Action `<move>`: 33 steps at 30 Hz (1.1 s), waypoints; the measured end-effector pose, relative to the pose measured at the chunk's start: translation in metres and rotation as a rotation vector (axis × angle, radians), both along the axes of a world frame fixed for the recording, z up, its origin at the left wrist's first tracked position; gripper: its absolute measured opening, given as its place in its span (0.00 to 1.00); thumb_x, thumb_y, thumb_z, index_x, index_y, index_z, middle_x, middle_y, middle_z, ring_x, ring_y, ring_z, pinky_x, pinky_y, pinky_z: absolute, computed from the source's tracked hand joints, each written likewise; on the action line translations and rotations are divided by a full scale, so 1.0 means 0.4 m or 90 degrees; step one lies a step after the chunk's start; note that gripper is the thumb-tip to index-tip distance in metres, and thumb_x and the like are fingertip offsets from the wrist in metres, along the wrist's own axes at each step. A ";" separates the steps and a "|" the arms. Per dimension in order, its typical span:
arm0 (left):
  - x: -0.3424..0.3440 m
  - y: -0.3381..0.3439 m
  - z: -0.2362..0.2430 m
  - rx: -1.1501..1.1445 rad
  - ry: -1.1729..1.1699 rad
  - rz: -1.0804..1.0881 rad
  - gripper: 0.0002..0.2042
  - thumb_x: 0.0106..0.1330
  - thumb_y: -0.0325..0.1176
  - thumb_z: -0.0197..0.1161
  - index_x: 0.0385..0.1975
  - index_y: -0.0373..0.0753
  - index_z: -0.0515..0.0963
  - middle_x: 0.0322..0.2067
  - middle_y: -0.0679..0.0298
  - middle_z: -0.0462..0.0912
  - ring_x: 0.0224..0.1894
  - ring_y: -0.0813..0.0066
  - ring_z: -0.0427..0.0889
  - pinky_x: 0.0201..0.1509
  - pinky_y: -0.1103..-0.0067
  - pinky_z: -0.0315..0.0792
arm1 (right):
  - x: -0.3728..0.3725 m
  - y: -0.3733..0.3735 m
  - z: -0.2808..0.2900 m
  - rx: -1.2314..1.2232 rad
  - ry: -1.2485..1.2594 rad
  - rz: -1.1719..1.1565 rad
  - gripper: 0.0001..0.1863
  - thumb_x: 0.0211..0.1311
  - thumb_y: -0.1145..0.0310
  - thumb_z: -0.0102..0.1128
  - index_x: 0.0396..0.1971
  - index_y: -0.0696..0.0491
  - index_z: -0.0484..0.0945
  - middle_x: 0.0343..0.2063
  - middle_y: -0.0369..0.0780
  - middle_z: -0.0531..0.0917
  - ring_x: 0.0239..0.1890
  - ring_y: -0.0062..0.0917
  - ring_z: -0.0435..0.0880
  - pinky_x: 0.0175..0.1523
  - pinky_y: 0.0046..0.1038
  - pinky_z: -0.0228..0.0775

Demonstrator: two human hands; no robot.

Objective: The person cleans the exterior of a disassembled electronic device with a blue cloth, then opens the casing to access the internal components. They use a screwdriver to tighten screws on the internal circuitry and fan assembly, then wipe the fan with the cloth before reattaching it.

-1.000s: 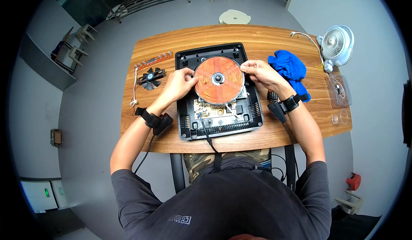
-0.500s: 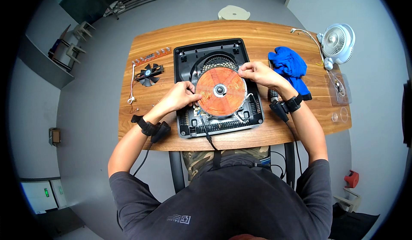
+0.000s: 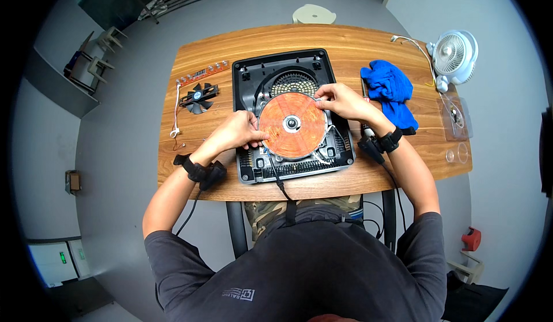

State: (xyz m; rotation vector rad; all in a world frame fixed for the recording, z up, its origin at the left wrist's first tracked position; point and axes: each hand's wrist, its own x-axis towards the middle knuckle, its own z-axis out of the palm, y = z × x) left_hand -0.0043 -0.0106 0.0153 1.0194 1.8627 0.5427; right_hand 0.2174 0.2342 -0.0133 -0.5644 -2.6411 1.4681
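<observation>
A round copper-coloured coil [image 3: 291,143] with a dark central hub lies over the lower half of an open black appliance housing [image 3: 247,77], covering most of its circuit board. My left hand [image 3: 245,129] pinches the coil's left edge with thumb and fingers. At the coil's upper right rim, my right hand [image 3: 337,99] grips it between thumb and curled fingers. A vented round grille [image 3: 292,83] shows in the housing above the coil. White wires [image 3: 329,136] run at the coil's right, and a black cord [image 3: 279,185] leaves the housing's front.
On the wooden table [image 3: 276,37], a black fan [image 3: 199,97] and a button board [image 3: 201,75] are left of the housing. To the right are blue cloth [image 3: 389,91], a handled tool [image 3: 367,129], a white fan [image 3: 452,57] and a clear tray [image 3: 455,120]. A stool [image 3: 314,14] stands beyond.
The coil has moved toward me with both hands on it, now covering more of the circuit board and exposing the grille behind. It also shifted slightly left in the last half second.
</observation>
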 end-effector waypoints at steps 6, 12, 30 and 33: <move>0.005 -0.006 -0.009 0.021 -0.034 0.019 0.14 0.65 0.34 0.75 0.32 0.31 0.77 0.26 0.61 0.87 0.27 0.80 0.87 0.25 0.83 0.80 | -0.001 -0.020 0.036 0.227 0.037 0.005 0.15 0.68 0.64 0.59 0.42 0.59 0.87 0.36 0.51 0.86 0.49 0.44 0.82 0.57 0.40 0.73; 0.006 -0.006 -0.010 0.017 -0.047 0.021 0.14 0.66 0.33 0.74 0.32 0.30 0.77 0.26 0.59 0.88 0.27 0.79 0.87 0.26 0.83 0.82 | -0.005 0.010 0.006 0.160 0.029 0.047 0.16 0.69 0.70 0.51 0.46 0.59 0.86 0.42 0.50 0.81 0.48 0.39 0.79 0.60 0.35 0.71; 0.013 0.004 0.035 -0.043 0.004 -0.014 0.14 0.67 0.35 0.73 0.28 0.33 0.76 0.22 0.60 0.87 0.20 0.80 0.85 0.21 0.84 0.77 | 0.005 0.018 0.025 0.216 0.101 0.122 0.13 0.61 0.74 0.69 0.45 0.59 0.86 0.39 0.44 0.79 0.49 0.38 0.79 0.57 0.34 0.72; 0.014 0.004 0.039 -0.048 0.012 -0.016 0.14 0.67 0.36 0.73 0.28 0.33 0.77 0.22 0.61 0.87 0.19 0.80 0.84 0.20 0.84 0.77 | 0.002 0.017 0.034 0.214 0.095 0.121 0.12 0.61 0.73 0.69 0.45 0.58 0.87 0.39 0.44 0.79 0.48 0.38 0.79 0.57 0.34 0.72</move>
